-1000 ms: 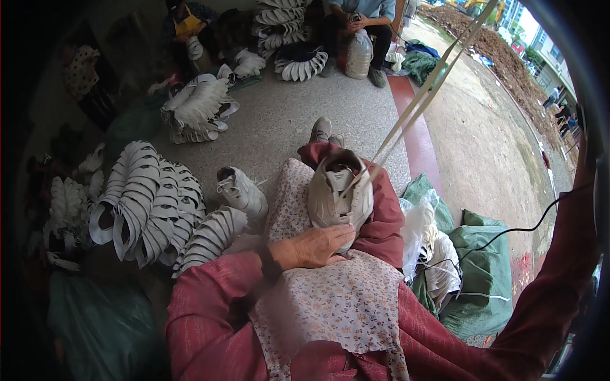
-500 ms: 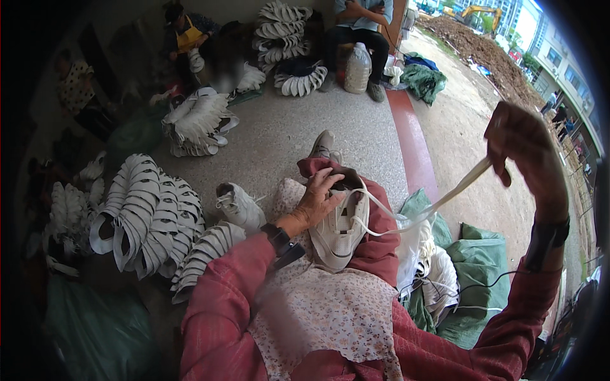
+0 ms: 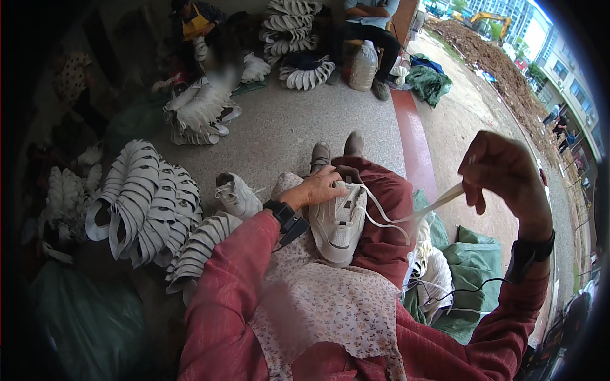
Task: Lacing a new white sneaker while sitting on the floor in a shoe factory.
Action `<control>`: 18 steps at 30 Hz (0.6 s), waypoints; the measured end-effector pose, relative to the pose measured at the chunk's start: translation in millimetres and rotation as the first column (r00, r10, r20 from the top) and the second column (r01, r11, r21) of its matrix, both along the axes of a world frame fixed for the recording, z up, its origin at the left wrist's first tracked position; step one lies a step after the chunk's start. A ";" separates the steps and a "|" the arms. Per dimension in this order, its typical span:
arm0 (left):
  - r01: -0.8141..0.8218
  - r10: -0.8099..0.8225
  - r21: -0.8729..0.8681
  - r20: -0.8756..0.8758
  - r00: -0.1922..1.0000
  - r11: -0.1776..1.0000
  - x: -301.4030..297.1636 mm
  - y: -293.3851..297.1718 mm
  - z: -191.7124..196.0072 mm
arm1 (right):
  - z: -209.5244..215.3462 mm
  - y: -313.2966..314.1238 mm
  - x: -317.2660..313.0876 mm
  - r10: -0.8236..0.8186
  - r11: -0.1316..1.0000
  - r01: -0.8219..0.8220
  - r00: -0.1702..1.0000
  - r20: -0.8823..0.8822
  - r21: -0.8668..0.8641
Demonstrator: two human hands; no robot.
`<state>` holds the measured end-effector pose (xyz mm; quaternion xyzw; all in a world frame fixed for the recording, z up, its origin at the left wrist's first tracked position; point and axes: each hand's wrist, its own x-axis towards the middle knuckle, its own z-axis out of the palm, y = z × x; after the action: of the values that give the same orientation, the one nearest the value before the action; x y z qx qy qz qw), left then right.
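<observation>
Lacing: a white sneaker (image 3: 337,219) lies on the person's lap, just above picture centre, toe toward six o'clock.
Left hand (image 3: 323,187): spread over the shoe's collar at its twelve o'clock end, fingers pressing it down, holding it steady.
Right hand (image 3: 505,174): raised at three o'clock, closed in a pinch on the white lace (image 3: 438,202), drawn taut from the eyelets.
Progress: lace passes through the upper eyelets; loose loops hang at the shoe's right, so tightening and tying appear unfinished.
Finished or waiting stock: another white sneaker (image 3: 236,193) on the floor at ten o'clock, beside stacked white shoe uppers (image 3: 143,200).
Right side: green sacks (image 3: 473,267) at four o'clock.
</observation>
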<state>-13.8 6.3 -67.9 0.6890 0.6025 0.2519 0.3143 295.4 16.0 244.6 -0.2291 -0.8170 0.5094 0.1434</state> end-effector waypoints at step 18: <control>-0.076 0.119 0.181 -0.242 0.963 0.981 20.1 -20.9 31.0 | 68.5 44.6 81.3 -0.076 0.996 0.094 0.797 -0.599 -0.001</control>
<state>6.3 -14.6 -36.9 0.7091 0.6470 0.2281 0.1626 376.7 60.6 313.1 -0.0913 -0.7262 0.5369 0.4196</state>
